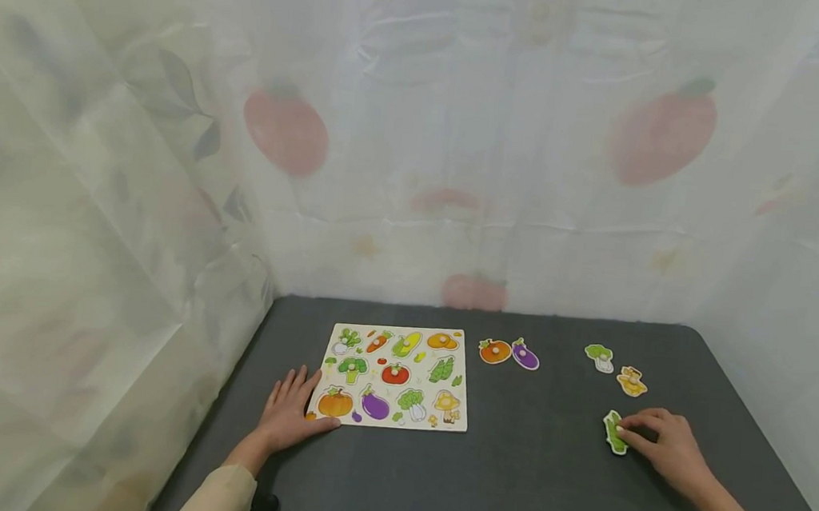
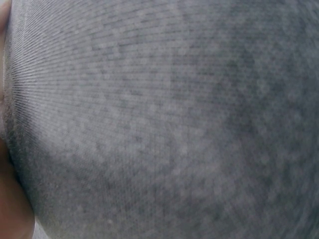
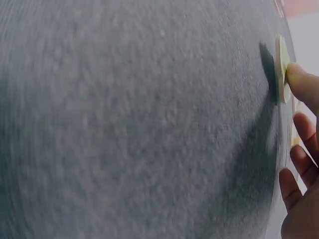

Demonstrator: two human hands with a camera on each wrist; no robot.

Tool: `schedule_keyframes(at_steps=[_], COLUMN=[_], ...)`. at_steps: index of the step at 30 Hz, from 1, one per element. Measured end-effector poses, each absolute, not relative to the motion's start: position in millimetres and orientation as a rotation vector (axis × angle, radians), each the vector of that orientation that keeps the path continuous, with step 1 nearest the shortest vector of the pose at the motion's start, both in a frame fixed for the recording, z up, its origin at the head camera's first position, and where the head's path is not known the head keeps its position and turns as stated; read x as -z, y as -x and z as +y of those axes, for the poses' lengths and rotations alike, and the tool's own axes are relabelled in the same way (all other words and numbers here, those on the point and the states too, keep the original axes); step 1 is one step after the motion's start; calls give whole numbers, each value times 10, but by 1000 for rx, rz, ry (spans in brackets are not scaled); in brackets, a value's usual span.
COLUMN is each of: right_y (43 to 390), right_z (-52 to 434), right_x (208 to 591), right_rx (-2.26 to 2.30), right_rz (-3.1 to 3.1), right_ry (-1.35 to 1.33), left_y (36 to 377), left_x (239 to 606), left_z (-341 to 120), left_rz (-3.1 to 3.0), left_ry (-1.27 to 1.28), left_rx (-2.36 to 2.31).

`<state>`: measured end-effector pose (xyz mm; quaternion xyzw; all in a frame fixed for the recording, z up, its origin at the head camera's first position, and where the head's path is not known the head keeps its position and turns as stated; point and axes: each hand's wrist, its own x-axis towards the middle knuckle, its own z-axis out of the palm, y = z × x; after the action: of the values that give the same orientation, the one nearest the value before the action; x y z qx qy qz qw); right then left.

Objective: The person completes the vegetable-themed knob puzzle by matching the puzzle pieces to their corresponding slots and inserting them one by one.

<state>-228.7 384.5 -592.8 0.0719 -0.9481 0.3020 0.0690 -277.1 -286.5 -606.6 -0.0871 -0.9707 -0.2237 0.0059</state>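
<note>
Head view: left hand [image 1: 289, 414] spread flat beside vegetable puzzle board [image 1: 394, 377] on grey desk [image 1: 529, 473]; right hand [image 1: 662, 444] pinching green pea-pod piece [image 1: 614, 432] at right, well apart from board.

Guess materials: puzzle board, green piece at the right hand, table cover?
Puzzle board: likely wood, pale edge, glossy printed top. Green piece: probably painted wood, thick pale edge in the right wrist view. Table cover: dark grey fabric or felt, matte, woven grain close up.

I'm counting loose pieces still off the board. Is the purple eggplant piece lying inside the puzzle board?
No, the purple eggplant piece lies on the dark table to the right of the puzzle board, beside the orange pumpkin piece.
</note>
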Motion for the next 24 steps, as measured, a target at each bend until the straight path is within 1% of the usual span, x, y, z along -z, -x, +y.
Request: schedule_keyframes(at_steps=[6,18,24], right_y=[2275,2226,2210], right_z=[3778,3771,3751], right_x=[5923,5938,5931], right_rx=[-872,-832,-836], right_rz=[-2873,-2919,-2917], right_ry=[-134,-17,28], left_y=[2772,2768,2787], left_x=[5999,6027,6040], left_z=[-2846,-2844,-2851], left_rz=[-3065,-3042,-3087], left_ry=[256,264,237], left_rx=[705,751,698])
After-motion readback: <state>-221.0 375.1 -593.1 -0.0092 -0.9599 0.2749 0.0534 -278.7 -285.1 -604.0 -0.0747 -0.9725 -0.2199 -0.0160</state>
